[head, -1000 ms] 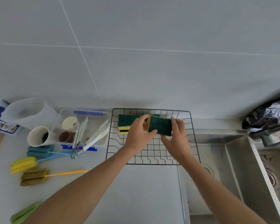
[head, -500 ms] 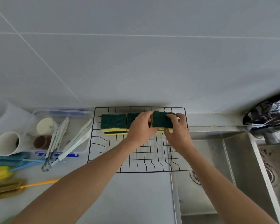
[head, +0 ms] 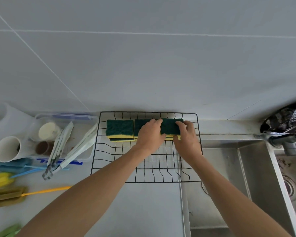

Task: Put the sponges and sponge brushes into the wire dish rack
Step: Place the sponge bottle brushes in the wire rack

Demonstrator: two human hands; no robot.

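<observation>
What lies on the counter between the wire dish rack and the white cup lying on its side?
A clear plastic container holding white tongs, seen in the head view.

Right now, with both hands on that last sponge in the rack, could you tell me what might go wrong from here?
The right-hand sponge sits atop another stack at the back of the wire dish rack; released unevenly by the left hand or right hand, it might slide off. The rack's right end overhangs the sink, so pressing there could tip it. The sponge brushes are still on the counter.
</observation>
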